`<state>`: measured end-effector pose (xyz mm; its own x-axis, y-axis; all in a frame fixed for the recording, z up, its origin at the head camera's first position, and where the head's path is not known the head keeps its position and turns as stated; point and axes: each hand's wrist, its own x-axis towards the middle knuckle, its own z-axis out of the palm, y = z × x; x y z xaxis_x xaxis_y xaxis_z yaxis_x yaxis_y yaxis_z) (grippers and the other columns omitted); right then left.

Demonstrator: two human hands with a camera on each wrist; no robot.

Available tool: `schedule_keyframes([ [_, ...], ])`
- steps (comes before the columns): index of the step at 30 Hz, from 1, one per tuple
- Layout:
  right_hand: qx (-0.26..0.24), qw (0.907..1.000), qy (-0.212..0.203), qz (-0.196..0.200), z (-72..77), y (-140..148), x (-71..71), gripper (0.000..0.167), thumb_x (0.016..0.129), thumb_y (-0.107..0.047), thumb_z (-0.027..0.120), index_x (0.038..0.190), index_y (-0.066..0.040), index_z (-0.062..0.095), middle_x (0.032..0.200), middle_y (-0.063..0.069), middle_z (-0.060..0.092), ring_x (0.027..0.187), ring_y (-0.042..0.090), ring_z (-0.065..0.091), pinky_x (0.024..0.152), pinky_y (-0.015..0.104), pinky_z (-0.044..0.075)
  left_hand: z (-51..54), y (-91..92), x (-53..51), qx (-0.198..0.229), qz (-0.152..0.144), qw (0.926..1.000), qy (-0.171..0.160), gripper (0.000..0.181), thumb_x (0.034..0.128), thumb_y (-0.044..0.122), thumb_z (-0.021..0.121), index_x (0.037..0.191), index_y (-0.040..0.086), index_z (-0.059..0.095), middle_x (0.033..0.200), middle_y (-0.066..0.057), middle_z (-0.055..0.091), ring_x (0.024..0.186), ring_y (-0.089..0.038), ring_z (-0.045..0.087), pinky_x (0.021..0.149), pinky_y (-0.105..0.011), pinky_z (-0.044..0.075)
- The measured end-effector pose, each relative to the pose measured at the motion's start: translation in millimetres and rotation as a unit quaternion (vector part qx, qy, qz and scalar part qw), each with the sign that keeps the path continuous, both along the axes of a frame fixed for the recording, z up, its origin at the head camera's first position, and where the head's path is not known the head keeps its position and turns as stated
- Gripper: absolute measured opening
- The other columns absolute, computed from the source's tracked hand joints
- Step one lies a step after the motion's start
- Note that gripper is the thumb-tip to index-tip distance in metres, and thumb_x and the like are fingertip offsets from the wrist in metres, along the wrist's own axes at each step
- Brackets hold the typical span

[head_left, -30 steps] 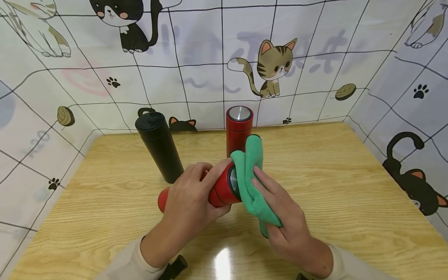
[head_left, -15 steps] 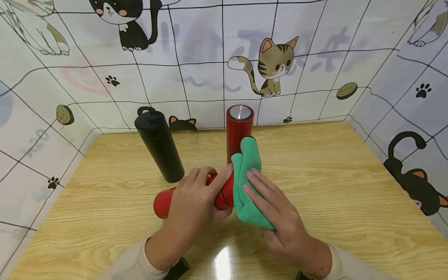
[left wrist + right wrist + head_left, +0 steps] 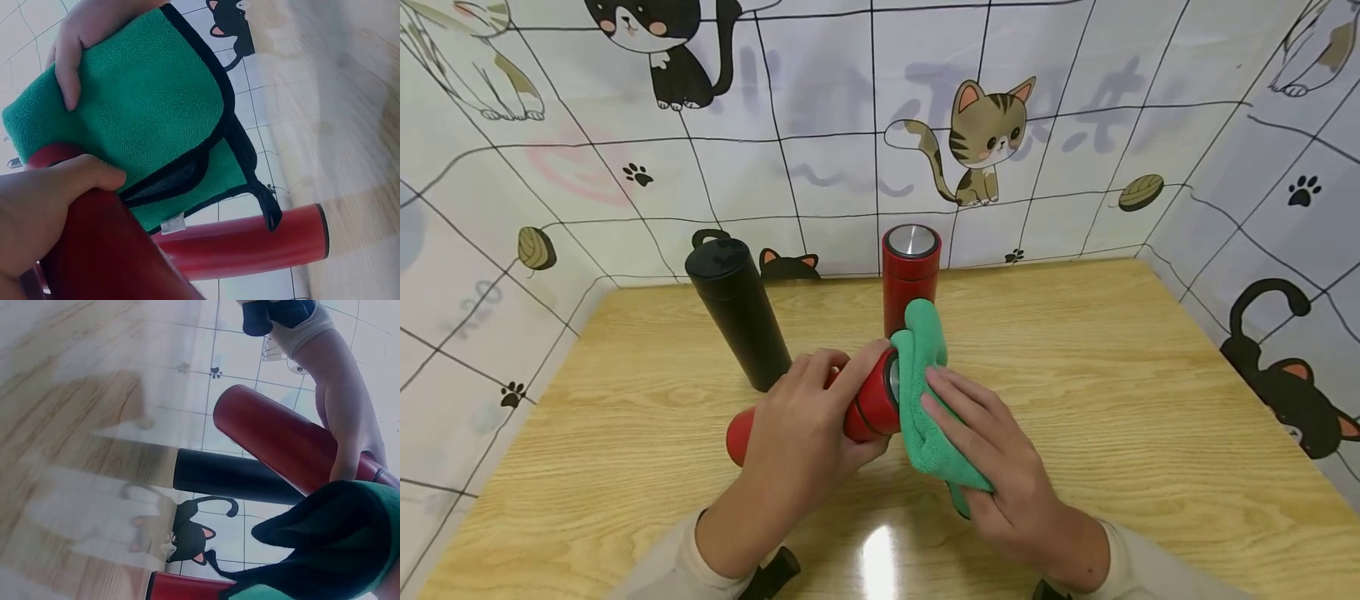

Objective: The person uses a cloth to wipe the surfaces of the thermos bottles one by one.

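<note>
Nearest the camera, two pale sleeves [image 3: 673, 557] come in from the bottom of the head view, with a black strap-like fitting [image 3: 777, 572] at the left wrist. A bright patch of light shines on the wood-grain counter [image 3: 1120, 375] between the forearms.

The left hand [image 3: 805, 421] has its grip closed around the body of a red vacuum flask [image 3: 874, 406]. The flask is held tilted above the counter, base to the left and the silver-topped lid end turned towards the right hand [image 3: 1011, 467]. That hand's grip has a folded green microfibre cloth [image 3: 928, 421] between thumb and fingers, the fingers laid along its outer face. The cloth touches the lid end and covers most of the silver top. From the left wrist, its black edging, a black hanging loop [image 3: 269, 209] and a small white label [image 3: 174, 224] show.

Beyond the left hand, a black flask [image 3: 741, 317] stands on the counter. Further back and to the right stands a second red flask [image 3: 912, 279], also silver-topped, its lower part hidden behind the cloth in the head view.

Farthest off, a white backdrop [image 3: 820, 83] printed with black grid lines, cartoon cats, paw prints and yarn balls surrounds the counter's back and sides.
</note>
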<state>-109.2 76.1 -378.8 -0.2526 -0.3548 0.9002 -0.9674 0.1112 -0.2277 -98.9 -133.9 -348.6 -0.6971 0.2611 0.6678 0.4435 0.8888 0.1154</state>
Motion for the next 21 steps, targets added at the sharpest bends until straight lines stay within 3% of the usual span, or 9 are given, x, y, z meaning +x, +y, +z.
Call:
schedule_keyframes([
  [2,-0.007,0.9997,-0.017,0.015,0.8,-0.3,-0.2,0.066,0.070,0.017,0.034,0.133,0.015,0.053,0.152,0.020,0.047,0.144,0.031,0.041,0.120,0.033,0.034,-0.1,-0.1,-0.5,0.008,-0.014,0.9999,-0.004,0.081,0.0609,0.035,0.091,0.133,0.026,0.055,0.095,-0.006,0.066,0.083,-0.023,0.065,0.064,-0.038,0.060],
  [5,-0.035,0.9940,-0.064,0.081,1.4,-0.5,-2.5,0.050,0.088,0.016,0.036,0.137,0.020,0.046,0.154,0.023,0.042,0.147,0.031,0.038,0.120,0.032,0.033,0.2,-0.2,0.7,0.026,-0.032,0.9991,-0.011,0.084,0.0607,0.036,0.092,0.135,0.027,0.054,0.098,-0.005,0.066,0.086,-0.021,0.065,0.063,-0.038,0.060],
  [8,-0.067,0.9767,-0.129,0.158,-1.0,1.1,-3.6,0.045,0.100,0.008,0.040,0.142,0.022,0.034,0.158,0.022,0.036,0.149,0.028,0.034,0.120,0.032,0.032,0.4,0.5,3.4,0.052,-0.058,0.9968,-0.017,0.089,0.0591,0.037,0.093,0.137,0.025,0.053,0.102,-0.005,0.065,0.091,-0.020,0.065,0.066,-0.038,0.061],
  [11,-0.084,0.9608,-0.186,0.188,-5.2,3.6,-1.0,0.048,0.101,0.009,0.040,0.146,0.021,0.028,0.159,0.019,0.035,0.150,0.025,0.033,0.119,0.031,0.032,1.4,1.2,5.0,0.099,-0.110,0.9887,-0.024,0.090,0.0596,0.036,0.093,0.138,0.018,0.052,0.107,-0.004,0.065,0.096,-0.018,0.065,0.076,-0.037,0.061],
  [14,-0.079,0.9501,-0.237,0.186,-7.7,5.5,2.7,0.050,0.099,0.014,0.039,0.148,0.016,0.030,0.158,0.014,0.039,0.147,0.022,0.038,0.116,0.030,0.037,4.3,1.3,5.8,0.172,-0.185,0.9668,-0.038,0.088,0.0631,0.030,0.092,0.138,0.010,0.051,0.112,-0.003,0.066,0.103,-0.018,0.066,0.089,-0.034,0.058],
  [18,-0.044,0.9373,-0.281,0.201,-7.8,4.7,3.6,0.054,0.095,0.021,0.035,0.148,0.014,0.033,0.156,0.015,0.042,0.143,0.022,0.045,0.112,0.032,0.043,9.4,-1.0,7.1,0.268,-0.272,0.9227,-0.058,0.083,0.0713,0.026,0.090,0.138,0.000,0.047,0.123,-0.010,0.066,0.112,-0.023,0.065,0.100,-0.031,0.053],
  [21,-0.005,0.9278,-0.321,0.189,-8.4,3.8,4.1,0.057,0.095,0.021,0.035,0.150,0.008,0.034,0.155,0.015,0.043,0.141,0.022,0.047,0.110,0.032,0.045,11.5,-3.5,9.7,0.315,-0.298,0.8985,-0.066,0.084,0.0754,0.030,0.087,0.139,-0.004,0.043,0.126,-0.014,0.064,0.115,-0.024,0.063,0.101,-0.031,0.052],
])
